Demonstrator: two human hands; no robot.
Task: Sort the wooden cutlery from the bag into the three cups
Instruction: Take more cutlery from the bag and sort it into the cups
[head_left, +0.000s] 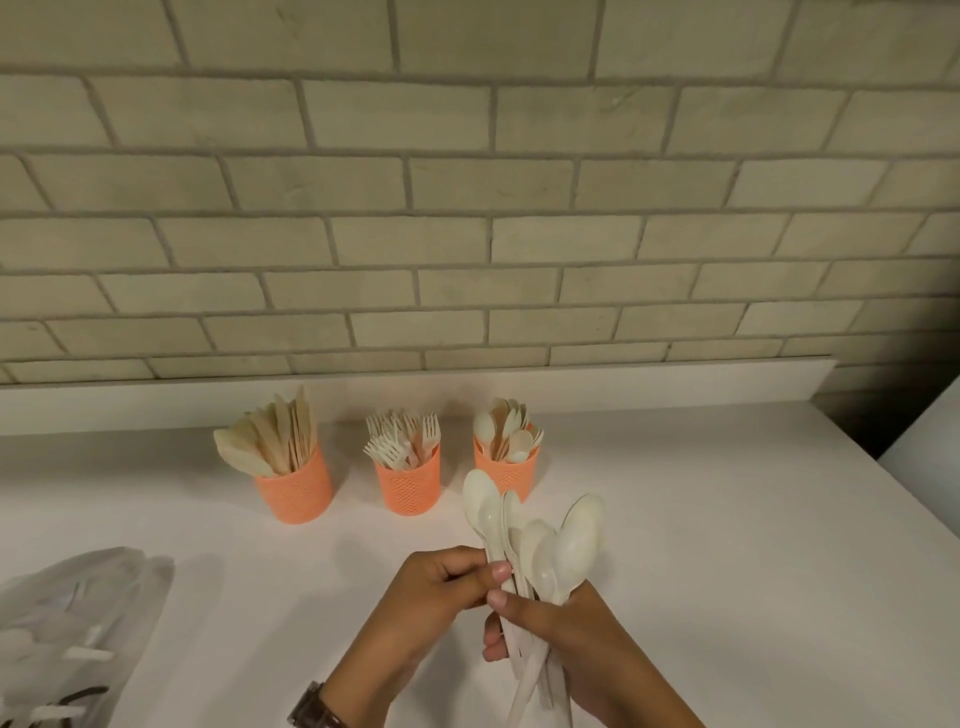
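Three orange perforated cups stand in a row near the back of the white counter. The left cup (295, 493) holds knives, the middle cup (409, 486) holds forks, the right cup (493, 467) holds spoons. A bundle of several pale spoons (540, 545), bowls pointing up, is gripped in front of the right cup. My right hand (582, 644) wraps the handles from below. My left hand (441, 597) pinches the spoon necks with thumb and fingers. The clear plastic bag (78, 634) lies at the lower left with cutlery inside.
The white counter (727, 519) ends at a white backsplash ledge (623, 384) under a brick-patterned wall. Its right edge runs diagonally at the far right, with a dark gap beyond. A wristwatch (314, 709) sits on my left wrist.
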